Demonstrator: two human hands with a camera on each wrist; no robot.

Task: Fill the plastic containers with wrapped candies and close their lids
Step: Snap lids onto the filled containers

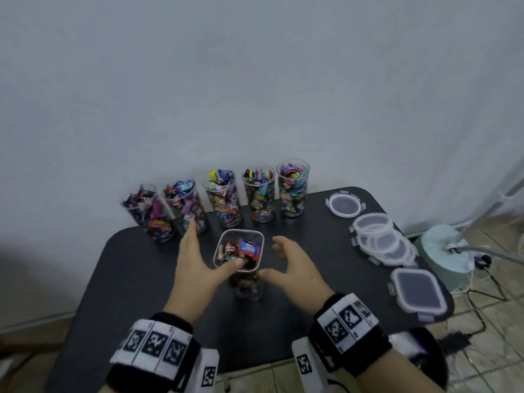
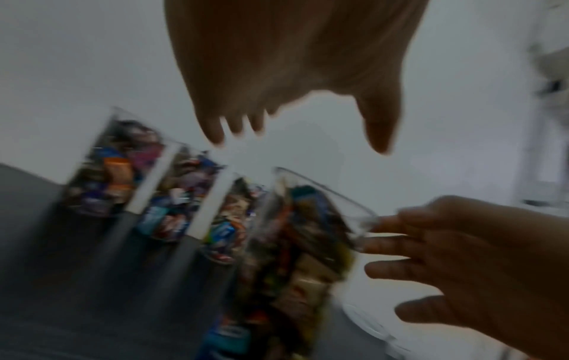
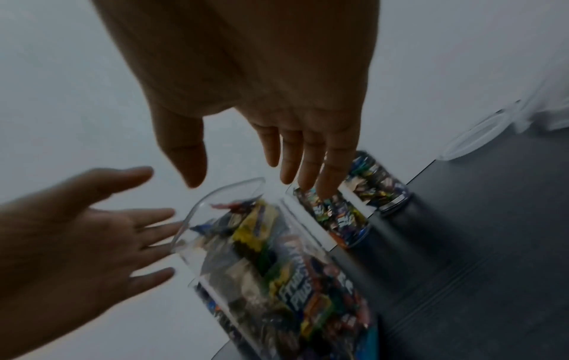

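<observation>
left hand [image 1: 195, 262] fingers spread apart, holding nothing, thumb at the rim | right hand [image 1: 295, 265] fingers loosely apart, empty | square container [image 1: 239, 251] of wrapped candies upright, unlidded, on the bench [image 1: 136, 279] between both hands | square lid [image 1: 416, 290] and round lids [image 1: 382, 239] right | five filled round containers [image 1: 259, 194] along the far edge

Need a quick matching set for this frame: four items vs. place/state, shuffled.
Items:
1. square container
2. square lid
3. stack of round lids
4. five round containers

Place/state:
a. in a row by the wall, full of candies, no lids
b. near right table edge, lying alone
c. between the two open hands, lid off
d. right side, behind the square lid

Pairs: 1-c, 2-b, 3-d, 4-a
</observation>
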